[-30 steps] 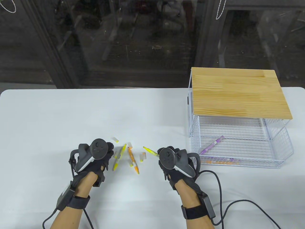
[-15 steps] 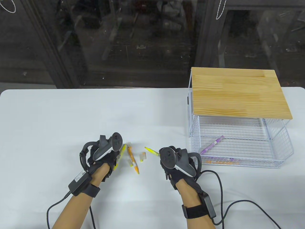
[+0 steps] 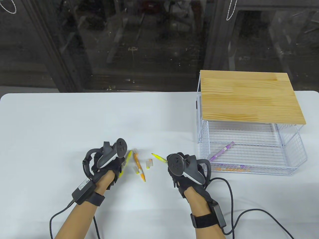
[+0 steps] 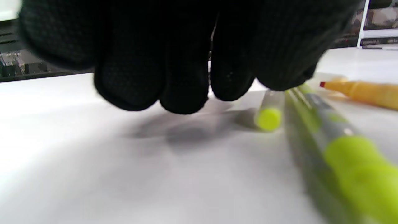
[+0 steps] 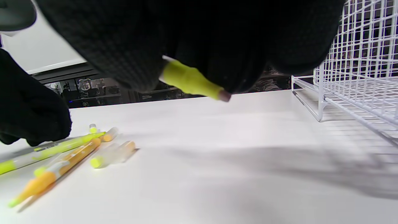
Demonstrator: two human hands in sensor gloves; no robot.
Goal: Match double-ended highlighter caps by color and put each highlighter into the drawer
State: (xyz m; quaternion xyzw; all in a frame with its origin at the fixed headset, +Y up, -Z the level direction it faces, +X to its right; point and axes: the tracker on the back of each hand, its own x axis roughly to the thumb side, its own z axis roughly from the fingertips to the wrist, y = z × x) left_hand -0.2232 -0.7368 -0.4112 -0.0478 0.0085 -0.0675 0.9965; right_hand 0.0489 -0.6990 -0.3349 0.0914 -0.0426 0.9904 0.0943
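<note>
My right hand grips an uncapped yellow-green highlighter, its tip pointing up-left; the right wrist view shows the highlighter poking out between the gloved fingers. My left hand is lowered over the pile of pens. Its fingertips hang curled just above the table, beside a clear cap with a yellow end. The cap's far end is hidden under one finger, so a pinch cannot be made out. A yellow highlighter and an orange highlighter lie beside that hand.
A loose cap lies between the hands. The white wire drawer stands pulled out at right under a wooden top, with a purple highlighter and more pens inside. Glove cables trail off the front edge.
My left hand shifted right and forward over the caps and yellow highlighter, rolling its tracker up, then held still. The right hand with its highlighter barely moved.
</note>
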